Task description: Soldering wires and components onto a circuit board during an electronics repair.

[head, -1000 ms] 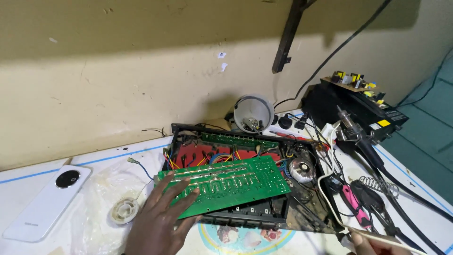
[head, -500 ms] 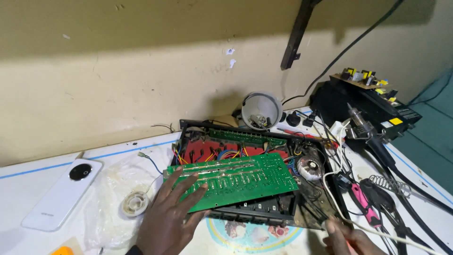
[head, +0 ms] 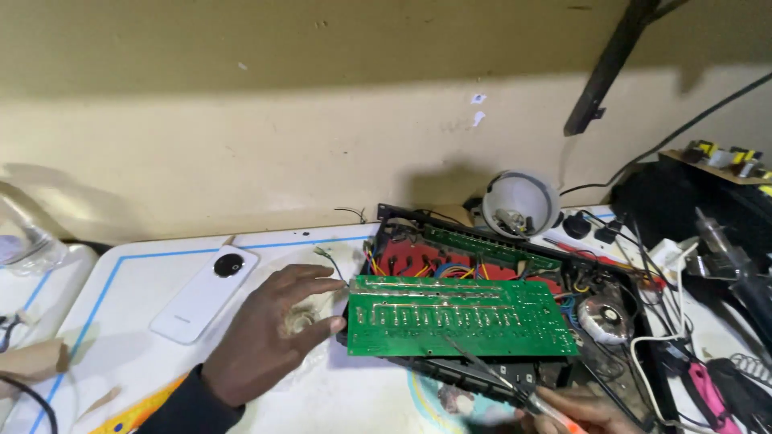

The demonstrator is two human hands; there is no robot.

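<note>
White bench (head: 121, 321): green circuit board (head: 462, 316) touching left hand (head: 261, 337) fingers (head: 326, 325).

White phone (head: 203, 294) lay back-up on the table, left of the left hand (head: 269, 329); screen not visible. Clear plastic bag (head: 24, 241) sat at far left edge. Small yellow labels (head: 724, 151) showed on the black unit at far right. Two tiny white stickers (head: 478, 108) on the wall.

two hands (head: 269, 337), one circuit board (head: 462, 316), one phone (head: 205, 292)
</note>
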